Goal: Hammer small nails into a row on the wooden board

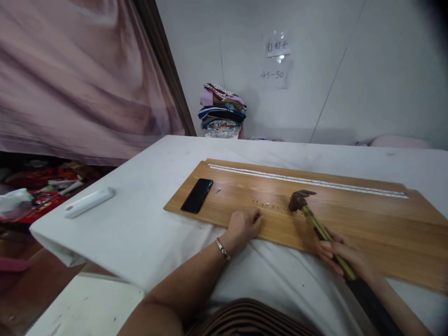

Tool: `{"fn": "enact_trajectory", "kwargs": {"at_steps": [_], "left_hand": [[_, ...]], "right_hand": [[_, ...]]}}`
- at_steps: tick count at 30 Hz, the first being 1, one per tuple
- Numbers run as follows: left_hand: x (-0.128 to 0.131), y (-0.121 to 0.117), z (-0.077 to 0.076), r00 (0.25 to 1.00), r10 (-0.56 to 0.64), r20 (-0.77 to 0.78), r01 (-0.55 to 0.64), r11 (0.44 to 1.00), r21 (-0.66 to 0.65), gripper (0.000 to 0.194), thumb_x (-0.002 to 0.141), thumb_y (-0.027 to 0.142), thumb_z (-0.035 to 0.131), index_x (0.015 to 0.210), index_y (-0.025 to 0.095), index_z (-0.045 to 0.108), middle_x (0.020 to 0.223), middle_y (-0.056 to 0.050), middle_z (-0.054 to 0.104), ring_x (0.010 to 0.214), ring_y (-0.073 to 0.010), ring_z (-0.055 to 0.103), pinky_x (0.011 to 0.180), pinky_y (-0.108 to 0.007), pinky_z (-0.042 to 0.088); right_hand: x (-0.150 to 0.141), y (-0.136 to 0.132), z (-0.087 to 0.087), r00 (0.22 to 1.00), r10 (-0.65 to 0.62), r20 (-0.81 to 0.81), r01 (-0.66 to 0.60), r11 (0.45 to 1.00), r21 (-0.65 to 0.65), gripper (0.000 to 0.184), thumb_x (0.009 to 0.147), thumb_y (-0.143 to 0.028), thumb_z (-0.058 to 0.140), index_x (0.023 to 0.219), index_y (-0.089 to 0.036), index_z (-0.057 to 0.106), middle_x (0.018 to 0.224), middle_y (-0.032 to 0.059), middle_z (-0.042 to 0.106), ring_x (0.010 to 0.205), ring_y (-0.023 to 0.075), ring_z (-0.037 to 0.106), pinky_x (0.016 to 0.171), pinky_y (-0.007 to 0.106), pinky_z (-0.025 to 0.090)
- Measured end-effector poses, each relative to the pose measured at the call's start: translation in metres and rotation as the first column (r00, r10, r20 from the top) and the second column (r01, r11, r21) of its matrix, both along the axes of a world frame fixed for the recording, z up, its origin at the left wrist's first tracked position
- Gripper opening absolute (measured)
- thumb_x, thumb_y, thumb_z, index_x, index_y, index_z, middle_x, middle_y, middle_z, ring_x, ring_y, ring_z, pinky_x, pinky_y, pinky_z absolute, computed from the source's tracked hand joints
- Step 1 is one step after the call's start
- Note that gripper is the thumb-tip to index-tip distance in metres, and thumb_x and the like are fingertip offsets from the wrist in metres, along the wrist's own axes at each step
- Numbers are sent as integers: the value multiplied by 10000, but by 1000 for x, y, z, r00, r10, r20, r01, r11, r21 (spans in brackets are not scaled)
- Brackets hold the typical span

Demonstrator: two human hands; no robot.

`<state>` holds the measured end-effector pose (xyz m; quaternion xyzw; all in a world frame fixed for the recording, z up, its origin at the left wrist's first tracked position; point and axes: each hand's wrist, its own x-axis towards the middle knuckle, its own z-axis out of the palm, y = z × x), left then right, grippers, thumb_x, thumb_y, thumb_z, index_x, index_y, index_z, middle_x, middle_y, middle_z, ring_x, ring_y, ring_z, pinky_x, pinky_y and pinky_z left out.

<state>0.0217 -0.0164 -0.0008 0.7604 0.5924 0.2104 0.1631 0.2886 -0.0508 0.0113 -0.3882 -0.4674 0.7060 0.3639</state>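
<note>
My right hand (pixel 338 254) is wrapped round the yellow-and-black handle of a claw hammer (pixel 311 219). The rusty brown head is low over a wooden board (pixel 367 224), at the right end of a row of several small nails (pixel 267 204). From this view I cannot tell whether the head touches the board. My left hand (pixel 245 222), with a metal bracelet at the wrist, rests curled at the board's front edge, just left of and below the nails. Its fingers are closed, and whatever may be inside them is hidden.
A black phone (pixel 197 195) and small loose nails (pixel 218 191) lie on the board's left part. Two white measuring strips (pixel 308 180) run along its back. The white-covered table (pixel 140 186) bears a white elongated object (pixel 89 202). Folded clothes (pixel 223 112) are stacked behind.
</note>
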Motion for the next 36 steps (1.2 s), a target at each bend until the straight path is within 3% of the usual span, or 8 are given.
{"fn": "enact_trajectory", "kwargs": {"at_steps": [4,7,10,12,19,31,36], "left_hand": [[-21,12,10,974,85,210,-83,996,-18,141,836,250,490,835,193,618,755,11,654,680,-116,574,626,-211,416],[-56,27,25,963,236,128,-247,967,70,154,821,249,498,821,183,637,811,-16,666,732,-137,581,667,-232,425],[-92,43,38,910,404,-93,-395,913,106,188,823,257,486,867,195,658,922,-38,679,813,-171,599,687,-253,427],[-108,52,41,886,384,-261,-374,923,89,230,840,245,450,902,190,664,968,-55,682,888,-189,604,731,-260,433],[-118,69,34,869,284,-405,-319,947,-20,228,795,242,503,837,149,706,949,-119,694,931,-225,617,827,-284,438],[-121,94,52,866,144,-478,-276,936,-218,172,676,163,524,760,180,674,738,-67,687,705,-221,621,629,-271,417],[-120,97,55,867,105,-487,-255,933,-254,166,662,170,525,770,181,650,706,-52,668,682,-216,607,594,-265,387]], "right_hand": [[1,0,1,1000,12,19,-12,1000,0,259,786,-411,627,768,-200,478,528,-73,438,299,33,332,284,146,319],[1,0,2,1000,-13,12,13,1000,-8,258,797,-411,617,751,-196,482,514,-74,432,298,29,315,290,145,306],[0,-1,4,1000,-19,9,19,1000,-12,278,800,-420,614,716,-194,475,491,-75,416,296,30,298,293,147,302],[0,-2,5,1000,-29,5,30,999,-27,281,784,-426,630,732,-198,475,508,-75,413,299,31,295,287,149,302],[1,-2,3,999,-48,-5,48,998,-33,259,786,-416,627,793,-199,486,506,-78,415,288,28,302,278,144,293],[-2,1,13,991,-113,-72,111,993,-26,237,743,-359,641,802,-204,473,428,-97,436,248,40,317,258,136,281],[-2,1,16,987,-138,-81,136,990,-31,298,718,-338,644,946,-196,518,470,-100,455,244,45,344,245,143,301]]}}
